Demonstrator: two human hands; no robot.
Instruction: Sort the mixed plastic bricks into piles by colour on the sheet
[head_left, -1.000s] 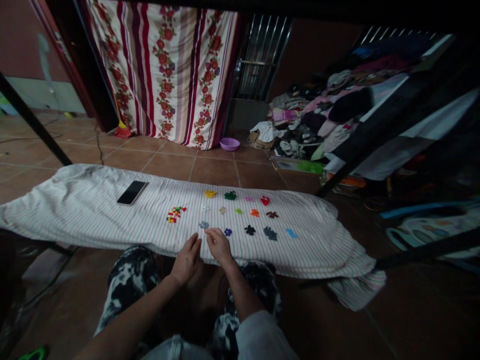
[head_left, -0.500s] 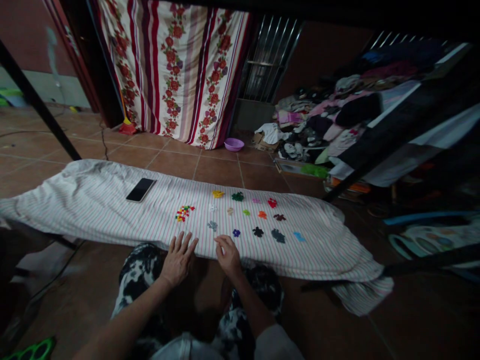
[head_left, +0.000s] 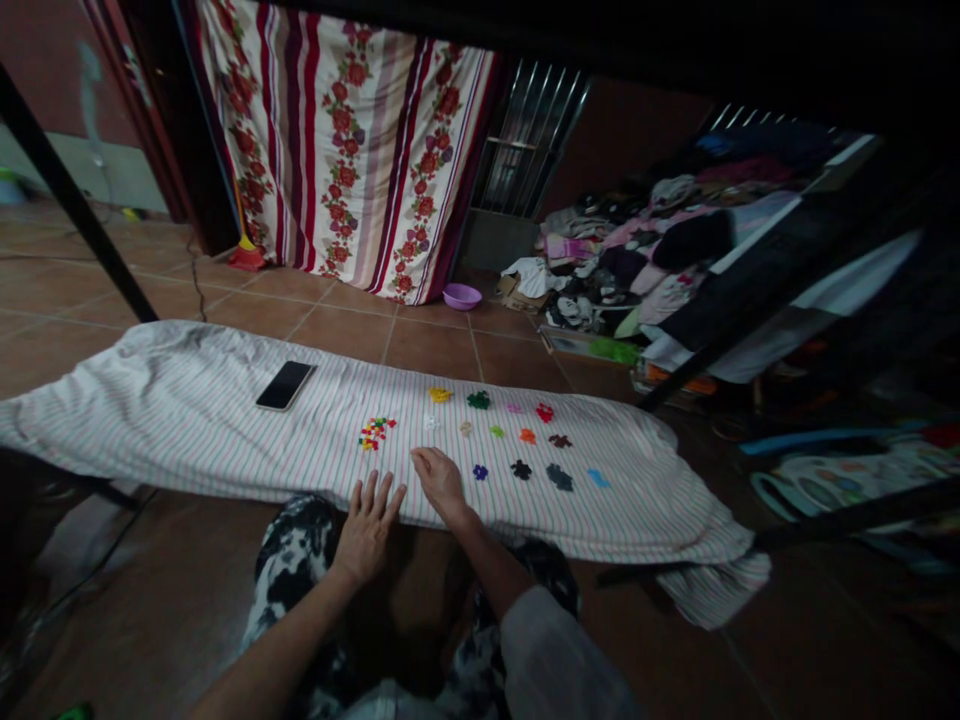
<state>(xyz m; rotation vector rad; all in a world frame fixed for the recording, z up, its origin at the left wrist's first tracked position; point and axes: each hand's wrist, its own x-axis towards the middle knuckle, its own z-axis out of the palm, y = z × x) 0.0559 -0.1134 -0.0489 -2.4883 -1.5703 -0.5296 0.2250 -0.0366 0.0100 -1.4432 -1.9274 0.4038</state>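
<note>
My left hand point(head_left: 370, 520) lies flat with fingers spread at the near edge of the striped cloth point(head_left: 195, 440). My right hand point(head_left: 439, 482) is just right of it, fingers pinched together; what they hold, if anything, is too small to make out. It covers the spot of the light grey pile. A mixed heap of tiny red, yellow and green pieces point(head_left: 375, 433) lies beyond my left hand. Small single-colour piles spread to the right, among them yellow pieces point(head_left: 439, 395), dark green pieces point(head_left: 478, 400), dark blue pieces point(head_left: 480, 472), black pieces point(head_left: 521, 469) and dark grey pieces point(head_left: 559, 477).
A phone point(head_left: 286, 386) rests on the cloth at the left. Black metal bars point(head_left: 75, 190) rise at both ends. Beyond are a floral curtain point(head_left: 360, 150), a purple basin point(head_left: 461, 296) and heaped clothes point(head_left: 637, 250) on the tiled floor.
My right hand has moved left and slightly away from me, over the light grey pile, still pinched. My left hand stays spread near the edge. The view has shifted slightly.
</note>
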